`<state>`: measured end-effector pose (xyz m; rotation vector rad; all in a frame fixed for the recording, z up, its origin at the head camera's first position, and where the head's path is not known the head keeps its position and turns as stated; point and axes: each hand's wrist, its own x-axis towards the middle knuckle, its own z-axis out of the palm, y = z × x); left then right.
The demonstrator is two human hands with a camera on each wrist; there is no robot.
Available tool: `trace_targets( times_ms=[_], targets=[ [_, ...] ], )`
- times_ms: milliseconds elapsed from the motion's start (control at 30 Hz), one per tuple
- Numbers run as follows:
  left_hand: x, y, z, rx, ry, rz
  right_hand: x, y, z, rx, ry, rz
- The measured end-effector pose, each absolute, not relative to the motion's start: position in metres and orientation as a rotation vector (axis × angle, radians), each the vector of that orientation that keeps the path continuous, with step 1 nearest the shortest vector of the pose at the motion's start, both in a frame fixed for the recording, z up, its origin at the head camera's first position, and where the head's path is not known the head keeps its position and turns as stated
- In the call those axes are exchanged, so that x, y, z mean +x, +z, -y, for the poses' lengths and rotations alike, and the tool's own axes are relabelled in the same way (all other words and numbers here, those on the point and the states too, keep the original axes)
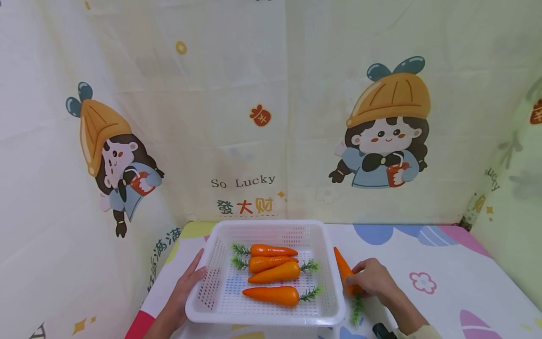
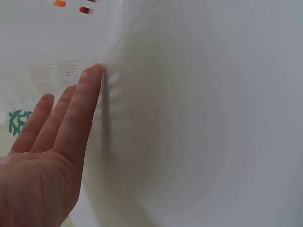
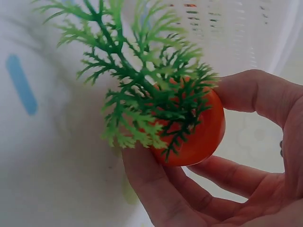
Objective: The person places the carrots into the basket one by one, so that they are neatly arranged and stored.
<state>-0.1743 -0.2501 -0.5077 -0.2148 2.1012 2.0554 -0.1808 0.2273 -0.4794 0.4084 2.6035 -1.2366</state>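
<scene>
A white perforated plastic basket (image 1: 254, 319) stands on the table with several orange toy carrots (image 1: 273, 295) lying in it, their green plastic tops at either end. My left hand (image 1: 185, 288) is against the basket's left side, and in the left wrist view its straight fingers (image 2: 78, 111) reach along the outer wall. To the right of the basket, my right hand (image 1: 374, 281) grips another toy carrot (image 1: 342, 264) near its leafy end, the tip pointing away. The right wrist view shows thumb and fingers around the round orange end (image 3: 208, 127), partly covered by its green leaves (image 3: 142, 85).
A white cloth with coloured prints (image 1: 449, 263) covers the table. Behind it hangs a pale printed curtain (image 1: 305, 141), which also runs along the left and right sides. A dark object (image 1: 383, 331) sits at the right wrist.
</scene>
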Motion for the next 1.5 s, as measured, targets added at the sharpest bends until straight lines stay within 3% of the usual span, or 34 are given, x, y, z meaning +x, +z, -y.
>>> trace_targets(
  times_ms=[1033,1500],
  targets=[
    [-0.171,-0.506,0.252,-0.235,2.098,-2.078,-0.177,-0.392,-0.22,0.173,-1.458,-2.526],
    [-0.173,-0.508,0.251,-0.215,2.085,-2.085,-0.189,-0.391,-0.18,-0.421,-1.416,-2.295]
  ],
)
